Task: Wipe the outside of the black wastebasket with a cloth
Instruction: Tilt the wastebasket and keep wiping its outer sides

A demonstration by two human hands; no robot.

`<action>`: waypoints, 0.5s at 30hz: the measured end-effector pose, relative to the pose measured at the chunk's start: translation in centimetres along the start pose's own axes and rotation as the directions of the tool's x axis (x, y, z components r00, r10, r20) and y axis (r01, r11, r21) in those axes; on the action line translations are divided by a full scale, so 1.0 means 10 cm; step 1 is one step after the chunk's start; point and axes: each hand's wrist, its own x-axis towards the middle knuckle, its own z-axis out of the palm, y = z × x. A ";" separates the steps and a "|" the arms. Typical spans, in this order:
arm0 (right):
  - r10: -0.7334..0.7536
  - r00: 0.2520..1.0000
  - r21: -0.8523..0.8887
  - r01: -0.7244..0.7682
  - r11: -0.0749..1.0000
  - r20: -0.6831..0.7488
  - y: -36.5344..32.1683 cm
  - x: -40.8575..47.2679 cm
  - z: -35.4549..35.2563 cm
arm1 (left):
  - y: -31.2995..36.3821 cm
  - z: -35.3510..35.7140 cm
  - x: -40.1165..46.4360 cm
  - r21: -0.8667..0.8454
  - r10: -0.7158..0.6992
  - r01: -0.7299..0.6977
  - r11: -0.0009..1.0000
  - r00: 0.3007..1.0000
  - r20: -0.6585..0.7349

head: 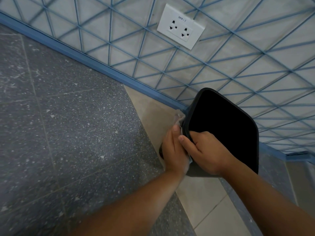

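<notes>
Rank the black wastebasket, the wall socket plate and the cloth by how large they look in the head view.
1. black wastebasket, clearly largest.
2. wall socket plate.
3. cloth, though the left hand covers most of it, so its real extent is unsure.

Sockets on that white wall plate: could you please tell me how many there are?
2, side by side on the white wall plate: one socket on its left half, one on its right half. None looks hidden.
</notes>
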 end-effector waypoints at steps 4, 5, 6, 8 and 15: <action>0.000 1.000 -0.018 0.000 1.000 -0.015 0.00 -0.01 0.03 | -0.17 -0.06 -0.15 -0.117 -0.063 0.065 0.991 0.998 0.026; 0.007 1.000 -0.016 -0.008 1.000 -0.024 0.00 -0.01 0.03 | -0.15 -0.08 -0.12 -0.147 -0.077 0.079 0.986 0.997 0.022; 0.009 1.000 -0.008 -0.009 1.000 -0.027 0.00 -0.01 0.03 | -0.13 -0.10 -0.07 -0.158 -0.077 0.083 0.984 0.996 0.045; -0.011 1.000 0.004 0.011 1.000 -0.015 -0.02 0.00 0.02 | -0.10 -0.05 0.04 -0.117 -0.051 0.053 0.992 0.999 0.019; -0.021 1.000 0.004 0.021 1.000 -0.015 0.02 0.01 -0.01 | 0.00 0.09 0.03 -0.075 0.009 -0.015 0.997 0.996 -0.090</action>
